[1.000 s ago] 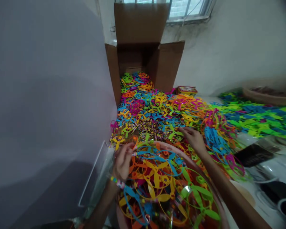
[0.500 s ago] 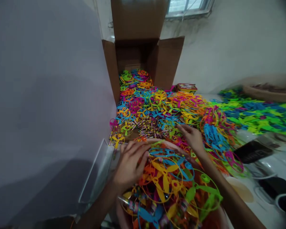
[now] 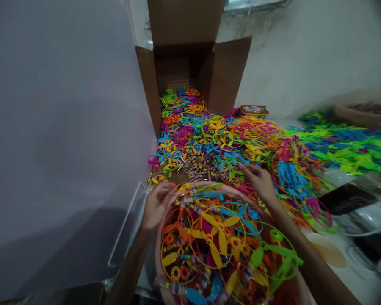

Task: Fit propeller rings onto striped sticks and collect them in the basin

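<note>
A pink tub point(image 3: 158, 245) full of colourful plastic ring propellers point(image 3: 220, 237) and small striped sticks stands close in front of me. Over its left rim, my left hand point(image 3: 157, 205) is closed in a pinch, with a thin orange plastic piece point(image 3: 177, 187) showing at its fingertips. My right hand point(image 3: 260, 183) reaches past the tub's far right side. Its thumb and forefinger come together over the loose pile of propellers point(image 3: 216, 125); what they hold, if anything, is too small to make out. A heap of striped sticks point(image 3: 201, 167) lies left of that hand.
Behind the pile, an open cardboard box point(image 3: 230, 72) lies on its side against the wall, propellers spilling out. A small red-yellow box point(image 3: 254, 112) sits beside it. Green and blue plastic pieces point(image 3: 352, 144) and a dark package point(image 3: 349, 197) lie right. A pale panel point(image 3: 66, 127) rises left.
My left hand has drawn back left from over the tub to its rim, uncovering striped sticks and propellers. The right hand stays nearly in place; the view has tilted slightly down.
</note>
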The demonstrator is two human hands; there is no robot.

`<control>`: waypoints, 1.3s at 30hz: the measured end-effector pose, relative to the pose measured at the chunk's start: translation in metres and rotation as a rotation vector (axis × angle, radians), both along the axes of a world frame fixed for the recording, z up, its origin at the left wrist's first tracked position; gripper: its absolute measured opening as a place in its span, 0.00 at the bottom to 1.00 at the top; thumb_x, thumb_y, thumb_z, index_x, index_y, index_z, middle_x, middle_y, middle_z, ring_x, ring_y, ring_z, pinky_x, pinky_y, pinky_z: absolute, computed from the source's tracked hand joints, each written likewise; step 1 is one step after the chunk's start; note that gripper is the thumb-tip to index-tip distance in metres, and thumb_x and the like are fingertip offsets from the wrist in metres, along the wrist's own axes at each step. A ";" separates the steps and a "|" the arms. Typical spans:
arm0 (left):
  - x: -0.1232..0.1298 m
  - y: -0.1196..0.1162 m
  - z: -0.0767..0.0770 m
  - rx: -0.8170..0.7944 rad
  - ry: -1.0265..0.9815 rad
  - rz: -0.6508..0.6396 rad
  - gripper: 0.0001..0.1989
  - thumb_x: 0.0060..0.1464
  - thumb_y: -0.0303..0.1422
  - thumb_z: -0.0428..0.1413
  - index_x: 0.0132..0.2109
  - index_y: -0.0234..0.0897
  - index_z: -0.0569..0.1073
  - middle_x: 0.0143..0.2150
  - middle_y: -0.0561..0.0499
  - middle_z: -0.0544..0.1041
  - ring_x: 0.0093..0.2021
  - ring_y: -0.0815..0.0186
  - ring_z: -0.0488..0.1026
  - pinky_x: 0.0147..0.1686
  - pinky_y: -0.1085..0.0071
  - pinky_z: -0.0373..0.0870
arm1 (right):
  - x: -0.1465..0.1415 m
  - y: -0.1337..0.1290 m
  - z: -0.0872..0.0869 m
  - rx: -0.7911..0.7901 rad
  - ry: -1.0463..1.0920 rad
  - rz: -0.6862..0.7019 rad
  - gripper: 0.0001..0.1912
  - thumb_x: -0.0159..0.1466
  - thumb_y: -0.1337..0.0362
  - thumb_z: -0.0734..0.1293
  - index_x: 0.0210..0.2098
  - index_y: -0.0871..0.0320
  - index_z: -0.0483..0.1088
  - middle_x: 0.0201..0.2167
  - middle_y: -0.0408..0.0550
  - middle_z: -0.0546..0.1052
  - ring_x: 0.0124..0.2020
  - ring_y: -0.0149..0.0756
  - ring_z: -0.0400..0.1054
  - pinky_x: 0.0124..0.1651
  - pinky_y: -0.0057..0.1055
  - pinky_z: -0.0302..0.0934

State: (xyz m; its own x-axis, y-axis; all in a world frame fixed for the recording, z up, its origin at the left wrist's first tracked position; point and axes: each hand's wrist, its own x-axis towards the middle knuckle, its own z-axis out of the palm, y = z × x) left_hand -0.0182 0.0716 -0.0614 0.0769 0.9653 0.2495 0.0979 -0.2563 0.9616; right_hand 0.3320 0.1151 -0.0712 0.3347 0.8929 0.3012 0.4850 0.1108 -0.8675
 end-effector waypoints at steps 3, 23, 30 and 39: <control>-0.003 -0.007 0.033 0.272 0.082 0.202 0.06 0.64 0.32 0.56 0.43 0.38 0.77 0.41 0.49 0.79 0.41 0.66 0.77 0.43 0.71 0.73 | -0.001 -0.002 0.001 0.004 -0.013 -0.005 0.30 0.57 0.34 0.67 0.30 0.57 0.80 0.33 0.54 0.84 0.39 0.51 0.77 0.45 0.41 0.69; 0.126 0.009 0.073 0.432 0.478 -0.814 0.14 0.65 0.24 0.51 0.54 0.37 0.75 0.55 0.41 0.79 0.55 0.57 0.76 0.56 0.58 0.72 | -0.008 -0.002 -0.003 0.001 -0.016 0.042 0.28 0.61 0.39 0.64 0.33 0.59 0.78 0.29 0.52 0.82 0.33 0.45 0.75 0.37 0.36 0.67; 0.061 0.025 0.110 0.394 0.288 -0.586 0.13 0.68 0.34 0.51 0.52 0.43 0.78 0.49 0.48 0.83 0.52 0.59 0.79 0.54 0.62 0.73 | -0.002 0.000 -0.004 0.036 0.042 0.005 0.29 0.57 0.37 0.68 0.31 0.59 0.79 0.28 0.49 0.81 0.31 0.43 0.73 0.35 0.34 0.64; -0.028 0.079 -0.027 -0.058 0.843 0.253 0.20 0.54 0.28 0.60 0.54 0.30 0.73 0.51 0.33 0.79 0.55 0.47 0.74 0.53 0.57 0.69 | -0.003 -0.007 0.018 0.141 0.544 -0.124 0.20 0.51 0.45 0.76 0.33 0.52 0.77 0.34 0.45 0.81 0.33 0.43 0.75 0.28 0.32 0.65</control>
State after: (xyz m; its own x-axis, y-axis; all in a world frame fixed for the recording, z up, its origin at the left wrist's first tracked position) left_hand -0.0459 0.1507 -0.0883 -0.0047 0.9878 0.1559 0.8282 -0.0835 0.5542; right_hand 0.3287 0.1077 -0.0534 0.5748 0.8004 0.1701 -0.0097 0.2145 -0.9767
